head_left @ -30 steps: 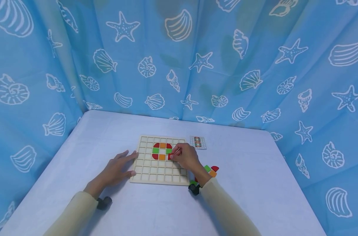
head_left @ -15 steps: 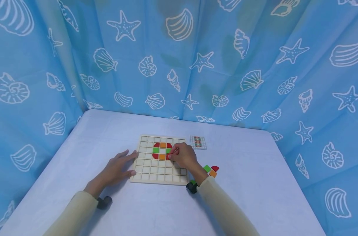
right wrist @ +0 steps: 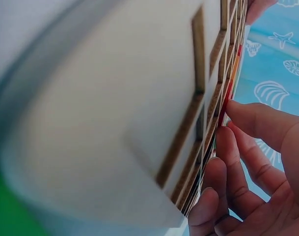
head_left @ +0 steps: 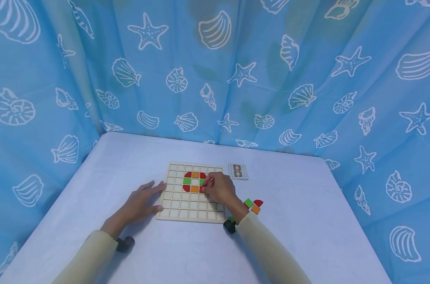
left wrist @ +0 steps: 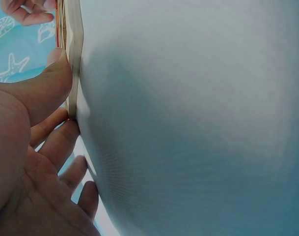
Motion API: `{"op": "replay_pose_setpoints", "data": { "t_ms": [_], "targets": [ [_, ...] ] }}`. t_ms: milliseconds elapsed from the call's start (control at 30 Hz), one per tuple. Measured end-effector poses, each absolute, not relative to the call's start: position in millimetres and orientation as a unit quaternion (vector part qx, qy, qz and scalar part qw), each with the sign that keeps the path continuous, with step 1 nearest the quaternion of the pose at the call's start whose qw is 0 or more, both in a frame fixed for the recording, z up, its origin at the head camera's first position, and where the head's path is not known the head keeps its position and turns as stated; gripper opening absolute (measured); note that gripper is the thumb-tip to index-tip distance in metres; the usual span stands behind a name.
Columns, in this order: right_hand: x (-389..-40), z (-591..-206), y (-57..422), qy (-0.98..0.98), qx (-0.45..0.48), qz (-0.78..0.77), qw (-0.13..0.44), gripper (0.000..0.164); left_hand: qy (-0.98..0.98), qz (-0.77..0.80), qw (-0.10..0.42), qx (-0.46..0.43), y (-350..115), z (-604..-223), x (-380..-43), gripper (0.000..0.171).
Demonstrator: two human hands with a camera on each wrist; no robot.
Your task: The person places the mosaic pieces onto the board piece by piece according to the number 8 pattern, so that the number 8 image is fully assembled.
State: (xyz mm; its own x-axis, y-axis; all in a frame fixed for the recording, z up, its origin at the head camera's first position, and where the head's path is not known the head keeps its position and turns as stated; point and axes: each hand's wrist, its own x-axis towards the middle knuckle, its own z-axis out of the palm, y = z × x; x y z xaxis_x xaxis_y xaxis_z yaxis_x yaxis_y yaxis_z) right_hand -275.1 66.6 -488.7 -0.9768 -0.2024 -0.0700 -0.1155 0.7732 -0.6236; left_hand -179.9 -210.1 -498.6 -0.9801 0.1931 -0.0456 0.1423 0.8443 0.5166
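Observation:
A wooden grid board [head_left: 181, 205] lies on the white table with red, orange and green tiles set as a rounded ring around one bare cell. My right hand [head_left: 220, 187] is at the ring's near right corner, thumb and fingers on a red tile [head_left: 201, 189] with a curved side. In the right wrist view the thumb tip touches this red tile's edge, low in its cell, with the fingers bent close to the board. My left hand [head_left: 138, 203] rests with spread fingers against the board's left edge; its thumb overlaps the board's rim in the left wrist view.
A small pattern card [head_left: 242, 176] lies beyond the board's right corner. Several loose tiles lie right of the board, among them a green tile [head_left: 248, 202], an orange tile [head_left: 255, 209] and a red tile [head_left: 258, 202]. A blue shell-print curtain [head_left: 207, 71] surrounds the table.
The red tile at my right fingers has gone from slightly raised to lying in line with the ring's corner cell. The right hand shifted slightly left; the left hand stayed put.

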Motion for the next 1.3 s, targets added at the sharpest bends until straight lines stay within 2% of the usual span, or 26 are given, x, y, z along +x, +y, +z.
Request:
{"op": "replay_pose_setpoints", "data": {
  "t_ms": [267, 533, 1300],
  "targets": [
    [-273.4, -486.1, 67.4, 0.934, -0.097, -0.336, 0.073, 0.019, 0.959, 0.265, 0.053, 0.083, -208.6, -498.5, -180.4, 0.082],
    [-265.7, -481.8, 86.6, 0.901, -0.105, -0.411, 0.091, 0.017, 0.959, 0.267, 0.055, 0.08, -208.5, -499.9, -180.1, 0.082],
    [-248.8, -478.1, 154.5, 0.91, -0.04, -0.409, 0.06, 0.024, 0.955, 0.275, 0.045, 0.1, -211.8, -497.5, -178.9, 0.079]
  ]
}}
